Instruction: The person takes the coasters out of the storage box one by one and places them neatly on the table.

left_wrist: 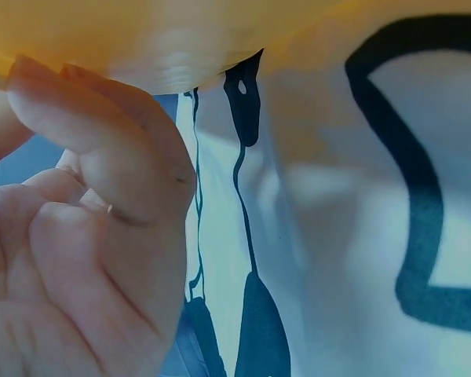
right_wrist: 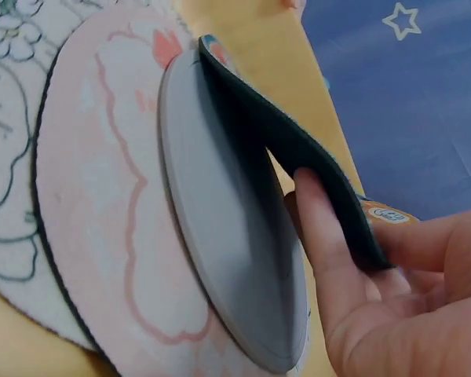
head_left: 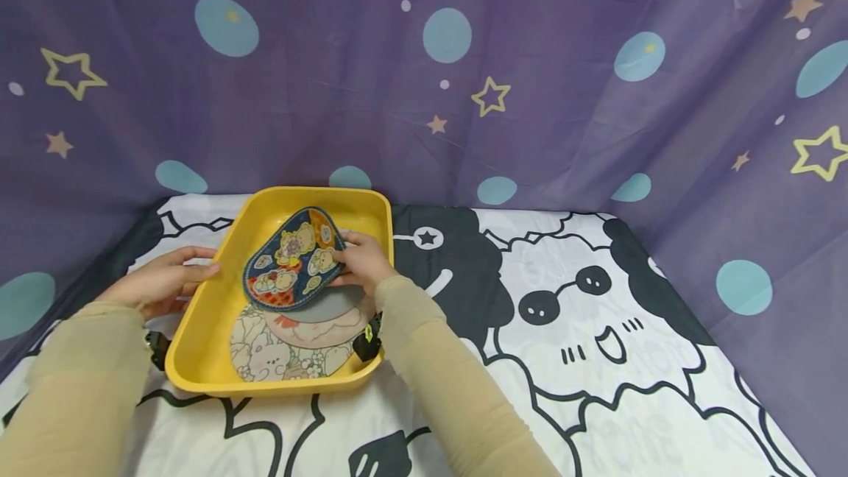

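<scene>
Inside a yellow tray, my right hand pinches the right edge of a round, navy-edged mat patterned with cartoon bears. The right wrist view shows the mat tilted up, its dark underside lifted off a grey disc, with fingers on both faces. Under the disc lies a pink-and-white mat, and below that a larger white mat with a rabbit drawing. My left hand holds the tray's left rim; its curled fingers meet the yellow wall from below.
The tray stands on a white cloth printed with black cartoon sheep, at the left of the table. A purple curtain with stars and blue ovals rises close behind and at both sides. Dark wrist devices sit close to the tray's walls.
</scene>
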The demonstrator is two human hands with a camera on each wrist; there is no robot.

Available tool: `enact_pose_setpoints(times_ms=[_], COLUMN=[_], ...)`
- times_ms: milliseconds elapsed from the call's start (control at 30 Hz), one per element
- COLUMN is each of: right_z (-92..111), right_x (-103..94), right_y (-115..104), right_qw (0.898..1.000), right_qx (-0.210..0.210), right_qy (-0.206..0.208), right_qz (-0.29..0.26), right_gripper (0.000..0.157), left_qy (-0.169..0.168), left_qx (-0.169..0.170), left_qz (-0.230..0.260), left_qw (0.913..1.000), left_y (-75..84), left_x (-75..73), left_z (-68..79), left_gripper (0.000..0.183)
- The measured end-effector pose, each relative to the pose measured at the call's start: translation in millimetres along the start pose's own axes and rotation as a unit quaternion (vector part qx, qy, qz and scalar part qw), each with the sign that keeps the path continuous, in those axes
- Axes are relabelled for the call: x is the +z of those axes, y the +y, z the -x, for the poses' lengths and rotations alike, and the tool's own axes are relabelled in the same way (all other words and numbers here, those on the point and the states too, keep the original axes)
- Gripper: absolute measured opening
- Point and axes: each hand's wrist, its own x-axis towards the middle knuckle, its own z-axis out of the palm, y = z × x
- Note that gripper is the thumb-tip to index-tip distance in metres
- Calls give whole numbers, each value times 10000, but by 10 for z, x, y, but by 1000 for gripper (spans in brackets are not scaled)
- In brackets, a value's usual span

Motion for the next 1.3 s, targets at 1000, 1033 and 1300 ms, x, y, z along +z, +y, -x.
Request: enact_pose_setpoints(times_ms=[1000, 1033, 1300], right_z=[12, 17, 39], right_x=[-56, -62, -120], right_y=[-16, -19, -59], right_qw=[9875, 9859, 9674], right_qx=[253, 241, 278], right_qy=[-987, -1040, -1370], right_qz=[-1199, -1286, -2110], right_gripper=[48, 48, 47], left_qy=[-47, -59, -37], left_qx=[94, 109, 100], left_qz=[47, 39, -104], left_qw=[9999, 9999, 9999], left_y=[-36, -34, -16], left_x=[8, 6, 3], left_z=[-8, -8, -8], left_gripper=[66, 67, 72])
